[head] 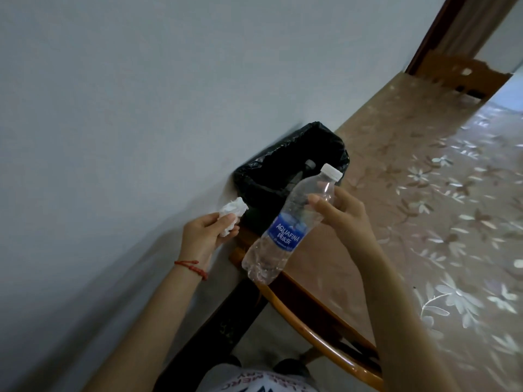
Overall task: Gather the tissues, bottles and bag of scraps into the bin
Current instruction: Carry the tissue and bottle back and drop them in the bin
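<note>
My right hand (343, 213) grips a clear crumpled plastic bottle (285, 230) with a blue label and white cap, held tilted in the air in front of the bin. My left hand (203, 236) is closed on a crumpled white tissue (230, 215) just left of the bin. The bin (254, 176) is lined with a black bag and stands against the wall beside the table. Another bottle (307, 166) lies inside it, dimly seen.
A table (424, 171) with a floral cover fills the right side. A wooden chair back (325, 343) curves below my right arm. A second wooden chair (464, 77) stands at the table's far end. The grey wall (113, 108) is on the left.
</note>
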A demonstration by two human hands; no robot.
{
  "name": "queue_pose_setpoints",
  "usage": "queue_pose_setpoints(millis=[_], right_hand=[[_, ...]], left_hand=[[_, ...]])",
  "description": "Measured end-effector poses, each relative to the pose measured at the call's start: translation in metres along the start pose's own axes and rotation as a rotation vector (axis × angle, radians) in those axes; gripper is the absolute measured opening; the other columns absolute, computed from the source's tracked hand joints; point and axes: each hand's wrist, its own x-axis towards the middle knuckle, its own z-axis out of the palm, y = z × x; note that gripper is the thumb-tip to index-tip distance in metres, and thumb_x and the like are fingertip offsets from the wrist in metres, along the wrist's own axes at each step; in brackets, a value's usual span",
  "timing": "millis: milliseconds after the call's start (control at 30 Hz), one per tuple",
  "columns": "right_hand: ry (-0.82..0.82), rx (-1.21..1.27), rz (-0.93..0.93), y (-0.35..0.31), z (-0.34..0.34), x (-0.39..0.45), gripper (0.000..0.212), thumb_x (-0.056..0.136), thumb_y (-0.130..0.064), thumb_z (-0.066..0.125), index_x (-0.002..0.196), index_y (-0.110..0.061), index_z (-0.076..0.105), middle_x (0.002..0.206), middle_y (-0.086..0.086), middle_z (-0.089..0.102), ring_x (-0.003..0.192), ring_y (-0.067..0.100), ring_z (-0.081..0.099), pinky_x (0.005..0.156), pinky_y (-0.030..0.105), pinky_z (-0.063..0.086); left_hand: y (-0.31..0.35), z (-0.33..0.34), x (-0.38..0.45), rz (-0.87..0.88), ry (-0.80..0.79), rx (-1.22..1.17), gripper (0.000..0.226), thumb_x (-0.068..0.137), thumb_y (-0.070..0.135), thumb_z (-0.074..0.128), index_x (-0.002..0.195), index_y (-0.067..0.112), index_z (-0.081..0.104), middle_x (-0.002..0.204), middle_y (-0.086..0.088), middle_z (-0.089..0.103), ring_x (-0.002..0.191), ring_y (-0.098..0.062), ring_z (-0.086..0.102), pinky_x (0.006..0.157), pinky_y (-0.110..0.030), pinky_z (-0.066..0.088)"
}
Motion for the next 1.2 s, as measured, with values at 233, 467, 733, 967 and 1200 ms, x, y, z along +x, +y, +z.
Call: queue_pose_setpoints(millis=[233, 467, 733, 967, 1200], right_hand=[[0.090, 0.019, -0.023, -0.026, -0.029, 0.035, 0.026, 0.082, -0.031, 0.064, 0.103, -0.015, 0.065, 0.093, 0.006, 0.071, 0.086, 0.023, 0.069, 0.080, 0.038, 0.055], [0.192, 0.167, -0.004, -0.046, -0.039, 0.070, 0.039, 0.075, -0.041, 0.067, 0.101, -0.012, 0.062, 0.100, 0.011, 0.067, 0.087, 0.024, 0.067, 0.079, 0.033, 0.055], [0.375, 0.098, 0.053, -0.025, -0.027, 0.108, 0.076, 0.059, -0.061, 0.071, 0.115, -0.011, 0.059, 0.109, 0.008, 0.067, 0.098, 0.022, 0.065, 0.088, 0.044, 0.053], [0.303, -0.232, 0.100, 0.000, -0.016, 0.109, 0.060, 0.074, -0.060, 0.059, 0.106, -0.010, 0.059, 0.087, -0.004, 0.064, 0.077, 0.010, 0.060, 0.068, 0.025, 0.050], [0.260, -0.498, -0.003, 0.011, -0.010, 0.068, 0.048, 0.085, -0.052, 0.051, 0.111, -0.012, 0.053, 0.088, 0.000, 0.054, 0.073, 0.010, 0.049, 0.056, 0.014, 0.039]], left_hand=[[-0.004, 0.002, 0.000, 0.001, 0.012, 0.007, 0.011, 0.081, -0.002, 0.061, 0.092, -0.002, 0.064, 0.055, 0.001, 0.070, 0.053, -0.007, 0.066, 0.057, -0.017, 0.056], [-0.009, 0.004, -0.004, -0.005, 0.019, 0.013, 0.018, 0.082, -0.001, 0.061, 0.098, -0.007, 0.062, 0.061, -0.003, 0.070, 0.054, -0.008, 0.066, 0.054, -0.016, 0.055], [-0.012, 0.006, -0.011, -0.016, 0.023, -0.008, 0.005, 0.081, -0.001, 0.061, 0.084, 0.001, 0.065, 0.056, 0.000, 0.071, 0.053, -0.009, 0.066, 0.053, -0.016, 0.054], [-0.013, 0.008, -0.018, -0.020, 0.029, -0.015, 0.006, 0.080, 0.000, 0.062, 0.079, 0.005, 0.066, 0.058, 0.001, 0.071, 0.055, -0.009, 0.066, 0.055, -0.017, 0.055], [-0.014, 0.013, -0.024, -0.016, 0.015, 0.006, 0.007, 0.080, 0.003, 0.063, 0.078, 0.009, 0.067, 0.064, -0.001, 0.071, 0.057, -0.010, 0.067, 0.055, -0.016, 0.054]])
